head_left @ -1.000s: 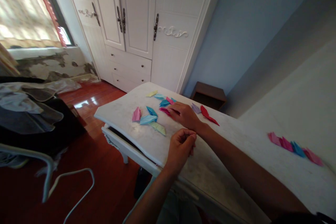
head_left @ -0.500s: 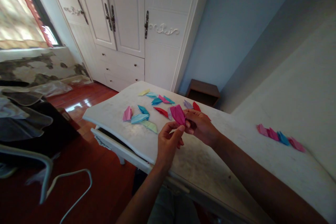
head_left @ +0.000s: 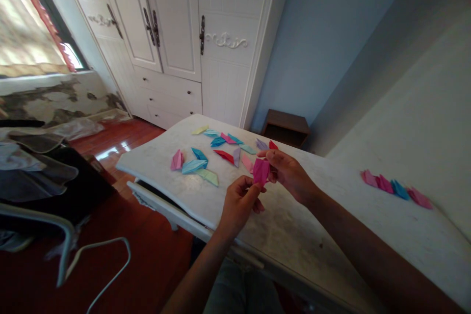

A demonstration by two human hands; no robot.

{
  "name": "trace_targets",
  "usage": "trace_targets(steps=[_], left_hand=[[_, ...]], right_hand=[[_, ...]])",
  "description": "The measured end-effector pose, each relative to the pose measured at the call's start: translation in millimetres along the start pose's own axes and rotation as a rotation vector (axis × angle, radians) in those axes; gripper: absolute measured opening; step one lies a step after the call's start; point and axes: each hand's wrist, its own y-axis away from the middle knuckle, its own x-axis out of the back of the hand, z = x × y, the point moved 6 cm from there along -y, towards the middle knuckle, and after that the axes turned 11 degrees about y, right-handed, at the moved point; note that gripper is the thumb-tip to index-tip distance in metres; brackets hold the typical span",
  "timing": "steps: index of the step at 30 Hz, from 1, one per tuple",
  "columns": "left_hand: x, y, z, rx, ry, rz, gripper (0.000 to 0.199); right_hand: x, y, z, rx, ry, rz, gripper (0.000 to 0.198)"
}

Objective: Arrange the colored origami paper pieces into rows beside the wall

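A magenta piece of folded paper (head_left: 261,172) is held up over the table in front of me. My left hand (head_left: 241,201) pinches its lower edge between thumb and fingers. At its right side, the curled fingers of my right hand (head_left: 289,172) grip it, partly hidden behind the paper. Just beyond lie a pale pink folded paper (head_left: 247,163), a red one (head_left: 223,156) and a lilac one (head_left: 236,156). Farther left on the table are a light blue folded paper (head_left: 194,166), a pale green one (head_left: 208,176) and a pink one (head_left: 177,160).
A whitish table (head_left: 147,157) spans the middle, with a slightly open drawer (head_left: 162,204) along its front. On its right side lies a row of pink and blue folded papers (head_left: 399,189). Behind stand a white wardrobe (head_left: 228,78) and a brown box-like stand (head_left: 285,125).
The magenta paper has moved slightly right and down and is turned more upright. My right hand's fingers have shifted up along its side. The pale pink paper behind is now uncovered.
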Motion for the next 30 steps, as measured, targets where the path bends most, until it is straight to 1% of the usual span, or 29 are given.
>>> trace_targets(steps=[3, 7, 10, 13, 14, 16, 18, 20, 24, 27, 30], left_hand=[[1, 0, 0, -0.007, 0.015, 0.006, 0.032], [10, -2, 4, -0.075, 0.100, 0.105, 0.032], [17, -2, 5, -0.126, 0.142, 0.172, 0.032], [19, -2, 5, -0.139, 0.142, 0.197, 0.033], [19, -3, 5, -0.139, 0.137, 0.197, 0.033], [18, -3, 5, -0.136, 0.125, 0.186, 0.033], [16, -3, 6, -0.131, 0.117, 0.174, 0.033], [16, -3, 6, -0.125, 0.112, 0.168, 0.032], [16, -3, 5, -0.123, 0.039, 0.158, 0.029], [10, -3, 2, -0.130, -0.100, 0.146, 0.027], [-7, 0, -5, -0.129, -0.220, 0.146, 0.025]], right_hand=[[8, 1, -2, 0.016, 0.163, -0.017, 0.036], [21, 7, -2, 0.012, 0.258, -0.034, 0.030], [22, 16, 7, -0.067, 0.330, -0.142, 0.029], [17, 28, 20, -0.149, 0.368, -0.278, 0.031], [17, 31, 24, -0.162, 0.368, -0.303, 0.031], [17, 37, 28, -0.181, 0.349, -0.306, 0.032], [21, 41, 30, -0.201, 0.308, -0.262, 0.033], [29, 45, 29, -0.215, 0.259, -0.183, 0.036], [49, 54, 25, -0.189, 0.171, -0.042, 0.038], [73, 66, 24, -0.154, 0.125, 0.051, 0.038], [105, 84, 27, -0.150, 0.091, 0.154, 0.036]])
